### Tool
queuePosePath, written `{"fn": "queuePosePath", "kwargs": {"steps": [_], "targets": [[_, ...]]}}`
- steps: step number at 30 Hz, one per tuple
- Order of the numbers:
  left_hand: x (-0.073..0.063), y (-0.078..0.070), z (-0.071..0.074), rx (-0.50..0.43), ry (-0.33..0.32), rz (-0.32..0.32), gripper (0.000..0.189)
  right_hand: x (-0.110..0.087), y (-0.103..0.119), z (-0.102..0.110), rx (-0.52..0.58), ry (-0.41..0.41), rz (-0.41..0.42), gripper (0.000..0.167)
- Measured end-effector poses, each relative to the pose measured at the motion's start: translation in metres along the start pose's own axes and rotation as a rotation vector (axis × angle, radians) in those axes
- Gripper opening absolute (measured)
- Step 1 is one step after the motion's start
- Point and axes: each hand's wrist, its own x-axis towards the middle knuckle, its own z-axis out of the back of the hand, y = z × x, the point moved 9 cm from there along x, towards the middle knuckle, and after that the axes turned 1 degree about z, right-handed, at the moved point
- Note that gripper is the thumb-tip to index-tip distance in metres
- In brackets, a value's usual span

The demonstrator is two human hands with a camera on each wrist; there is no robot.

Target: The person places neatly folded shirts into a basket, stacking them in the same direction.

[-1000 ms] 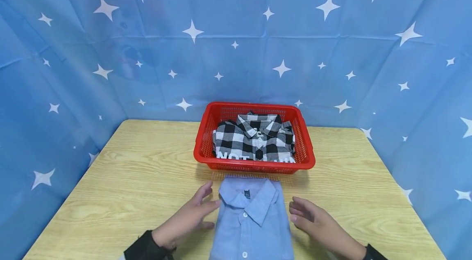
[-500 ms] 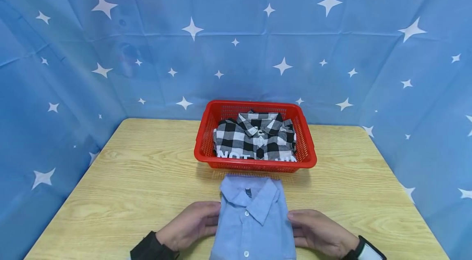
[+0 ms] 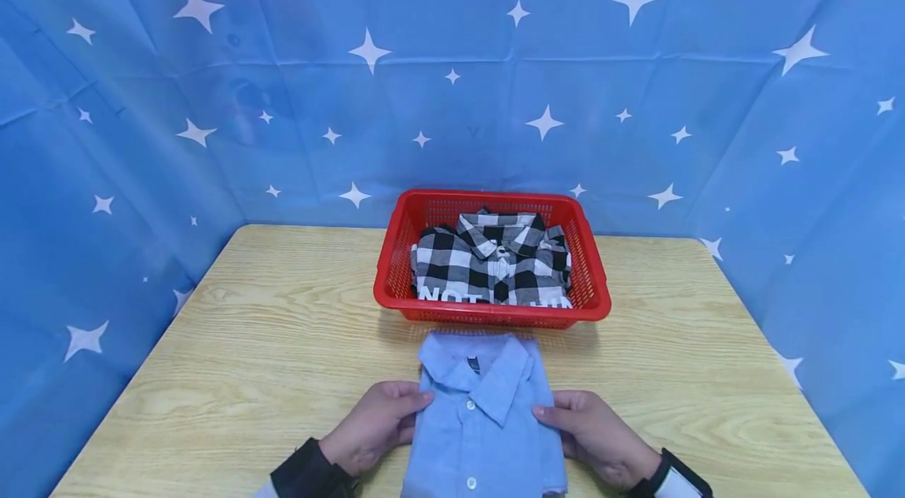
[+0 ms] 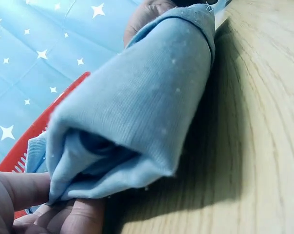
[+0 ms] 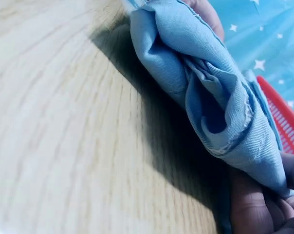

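A folded light-blue button-up shirt (image 3: pixel 488 435) lies at the front middle of the table, collar toward the basket. My left hand (image 3: pixel 375 423) pinches its left edge, thumb on top and fingers beneath. On the opposite edge my right hand (image 3: pixel 597 435) grips the shirt the same way. In the left wrist view, the shirt's folded side (image 4: pixel 122 102) is raised over the table, thumb and fingers at its near corner. From the right wrist, the shirt's layered folds (image 5: pixel 210 97) hang above a dark shadow. The shirt's lower end is cut off in the head view.
Just beyond the shirt stands a red plastic basket (image 3: pixel 495 315) holding a folded black-and-white checked shirt (image 3: pixel 452 266) with white lettering. The wooden table (image 3: pixel 269 325) ends at a blue star-patterned cloth (image 3: pixel 318 27) behind and at both sides.
Both hands came in from beside the shirt to its edges; their thumbs now lie on top, gripping it. The basket stays put, while the head view has shifted slightly.
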Motion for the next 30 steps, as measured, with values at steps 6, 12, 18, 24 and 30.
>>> {"fn": "queuePosePath", "kwargs": {"steps": [6,12,18,24,30], "targets": [[-0.011,-0.014,-0.005,0.061,-0.017,-0.006,0.031,-0.01,0.011,0.002,-0.125,-0.055,0.032,0.047],[-0.033,-0.048,-0.019,0.169,-0.005,-0.097,0.035,-0.037,0.034,-0.001,-0.137,-0.032,0.097,0.05],[-0.049,-0.094,-0.034,0.2,0.015,-0.17,0.043,-0.059,0.074,0.005,-0.154,-0.035,0.17,0.052],[-0.03,-0.15,-0.038,0.178,-0.034,-0.281,0.038,-0.059,0.132,0.021,-0.208,-0.174,0.25,0.059],[0.003,-0.198,-0.049,0.081,0.051,-0.334,0.054,-0.031,0.186,0.037,-0.22,-0.259,0.349,0.055]]}}
